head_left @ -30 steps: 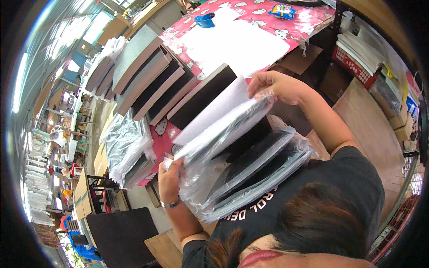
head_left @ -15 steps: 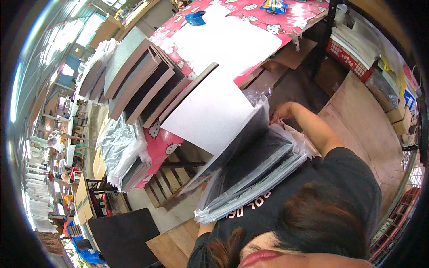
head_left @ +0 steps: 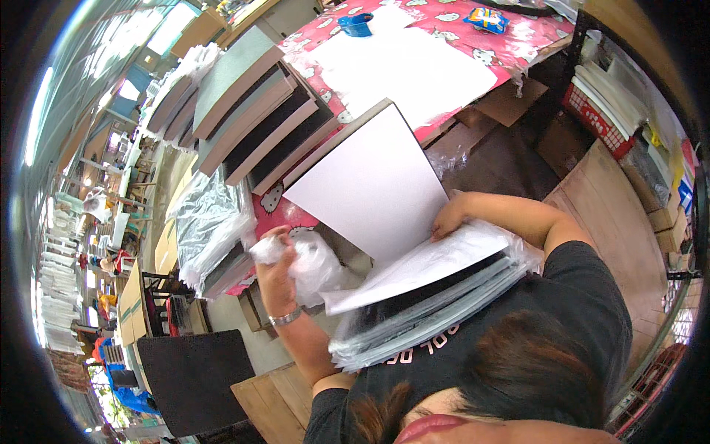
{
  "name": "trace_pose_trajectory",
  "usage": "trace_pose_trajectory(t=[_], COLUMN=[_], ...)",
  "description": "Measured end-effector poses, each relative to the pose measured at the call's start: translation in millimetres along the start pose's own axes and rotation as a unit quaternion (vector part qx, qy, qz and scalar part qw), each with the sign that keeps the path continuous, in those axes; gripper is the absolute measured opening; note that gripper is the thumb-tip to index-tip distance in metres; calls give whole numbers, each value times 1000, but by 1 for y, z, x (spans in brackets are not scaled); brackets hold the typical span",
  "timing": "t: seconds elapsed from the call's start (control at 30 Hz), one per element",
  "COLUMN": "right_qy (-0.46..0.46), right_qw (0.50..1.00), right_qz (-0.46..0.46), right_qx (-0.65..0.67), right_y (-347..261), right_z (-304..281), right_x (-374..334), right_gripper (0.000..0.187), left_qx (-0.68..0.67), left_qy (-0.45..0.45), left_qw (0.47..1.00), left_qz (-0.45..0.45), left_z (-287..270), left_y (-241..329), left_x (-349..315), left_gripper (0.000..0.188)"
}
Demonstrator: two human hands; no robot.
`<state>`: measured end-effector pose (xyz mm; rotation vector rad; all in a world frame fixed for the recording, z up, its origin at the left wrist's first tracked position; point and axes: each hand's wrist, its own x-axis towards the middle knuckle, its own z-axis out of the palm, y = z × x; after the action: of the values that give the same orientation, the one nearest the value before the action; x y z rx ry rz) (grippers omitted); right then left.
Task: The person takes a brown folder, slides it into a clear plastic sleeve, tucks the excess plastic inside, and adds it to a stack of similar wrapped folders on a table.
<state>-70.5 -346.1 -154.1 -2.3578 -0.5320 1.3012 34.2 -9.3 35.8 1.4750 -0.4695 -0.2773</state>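
At the near edge of the tabletop, a white-faced board with a dark edge is projecting outward, toward my body. My left grip is closing on crumpled plastic film, which is bunching through the fingers and hanging toward the stack. My right grip is touching the board's lower right corner, just above the stack; whether it is pinching anything there I am unable to tell.

Against my front, beyond the near edge, I am supporting a stack of dark panels, with clear film covering them and a white layer lying on top.

Regarding progress, I am judging the work as partly done: the panels on me are showing film, and a bundle at the near left corner is also sitting under plastic. Apparently remaining are the white-faced board, which is showing no film on its face, and the thick boards standing bare-sided at the left end. A blue roll-shaped item is resting near the far edge.
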Motion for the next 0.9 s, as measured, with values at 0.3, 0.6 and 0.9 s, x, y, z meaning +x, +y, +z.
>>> trace_pose_trajectory(t=[0.3, 0.6, 0.9], right_qy=[507, 524, 550], right_qw=[803, 742, 604], right_qz=[-224, -283, -308], right_qx=[220, 308, 488], right_y=[-150, -136, -154], right_z=[-121, -138, -84], right_x=[-117, -110, -88], right_gripper=[70, 14, 18], left_qx=[-207, -131, -50], left_qy=[-51, 50, 10], left_qw=[976, 990, 999], left_qz=[52, 31, 10], left_z=[105, 100, 120], left_y=[16, 10, -4], left_x=[7, 18, -33], left_gripper=[44, 22, 27])
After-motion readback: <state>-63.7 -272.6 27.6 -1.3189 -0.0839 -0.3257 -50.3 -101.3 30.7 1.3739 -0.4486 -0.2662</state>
